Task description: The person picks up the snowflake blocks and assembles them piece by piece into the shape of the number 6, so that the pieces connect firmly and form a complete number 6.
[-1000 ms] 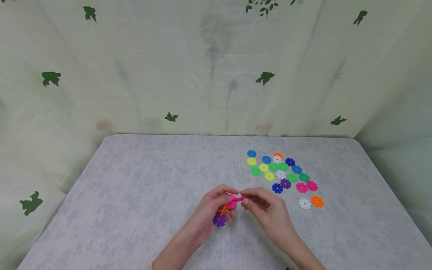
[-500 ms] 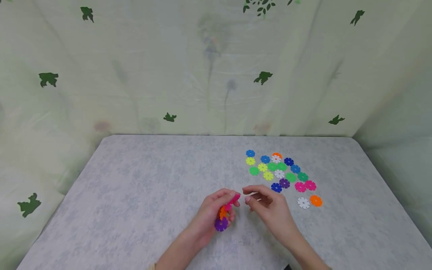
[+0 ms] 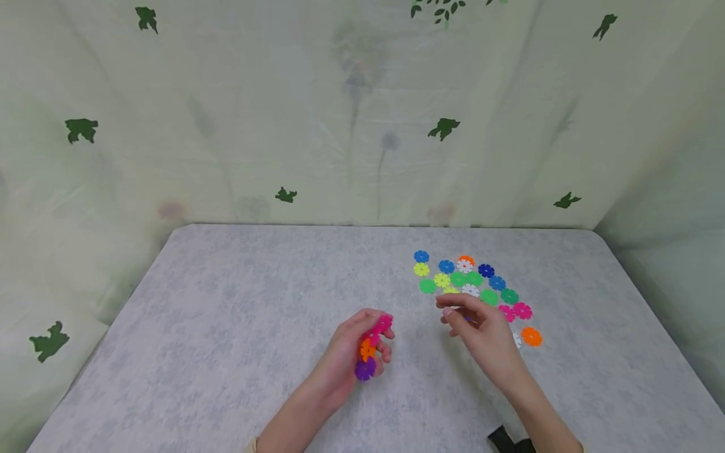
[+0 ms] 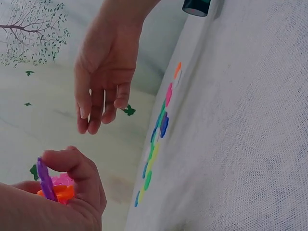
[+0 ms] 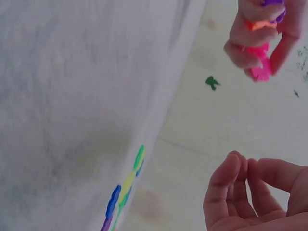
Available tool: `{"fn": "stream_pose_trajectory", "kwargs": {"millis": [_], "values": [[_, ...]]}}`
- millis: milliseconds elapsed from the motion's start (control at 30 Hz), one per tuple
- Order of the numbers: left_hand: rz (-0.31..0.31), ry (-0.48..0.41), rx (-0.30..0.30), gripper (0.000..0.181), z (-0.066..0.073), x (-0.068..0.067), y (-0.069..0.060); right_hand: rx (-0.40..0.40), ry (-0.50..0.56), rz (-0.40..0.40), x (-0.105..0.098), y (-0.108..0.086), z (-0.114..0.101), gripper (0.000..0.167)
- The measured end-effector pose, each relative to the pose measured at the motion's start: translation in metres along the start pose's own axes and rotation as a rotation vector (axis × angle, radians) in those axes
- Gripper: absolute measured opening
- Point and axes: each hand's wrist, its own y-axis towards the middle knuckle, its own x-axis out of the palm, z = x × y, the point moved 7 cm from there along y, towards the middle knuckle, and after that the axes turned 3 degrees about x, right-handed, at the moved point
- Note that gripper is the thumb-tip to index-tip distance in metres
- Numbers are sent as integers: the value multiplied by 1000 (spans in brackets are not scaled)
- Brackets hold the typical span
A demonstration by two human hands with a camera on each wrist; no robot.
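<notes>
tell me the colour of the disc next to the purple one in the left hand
Orange; the head view shows that disc best.

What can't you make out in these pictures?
Head view: the right hand hides most of the white disc beside the nearer orange disc.
Head view: the black object, unidentifiable, is cut off by the bottom edge.
Left wrist view: the left hand and the orange piece hide part of the pink section.
Right wrist view: the loose discs run off the bottom edge.
</notes>
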Motion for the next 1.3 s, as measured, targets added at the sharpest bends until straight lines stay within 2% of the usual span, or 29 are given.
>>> {"fn": "stream_pose_trajectory", "kwargs": {"millis": [133, 367, 433, 567, 633, 700, 900, 1133, 1300], "values": [[-14, 7, 1, 30, 0, 0, 0, 14, -69, -11, -10, 6, 5, 20], [-21, 14, 16, 30, 2, -1, -1, -41, -225, -62, -23, 21, 16, 26], [-27, 15, 18, 30, 2, -1, -2, -49, -311, -120, -25, 27, 22, 29], [-41, 6, 16, 29, 3, 0, -1, -53, -468, -304, -26, 37, 34, 33], [-41, -1, 21, 30, 3, 0, -1, -54, -501, -376, -27, 41, 38, 36], [-39, 0, 21, 30, 3, -1, -1, -65, -522, -412, -30, 44, 40, 36], [-35, 15, 30, 29, 4, 0, 0, -51, -558, -440, -36, 52, 47, 32], [-24, -10, 35, 27, 7, 0, 1, -80, -589, -424, -38, 55, 50, 29], [-4, 15, 36, 27, 7, -2, 3, -86, -624, -400, -36, 56, 51, 31]]}}
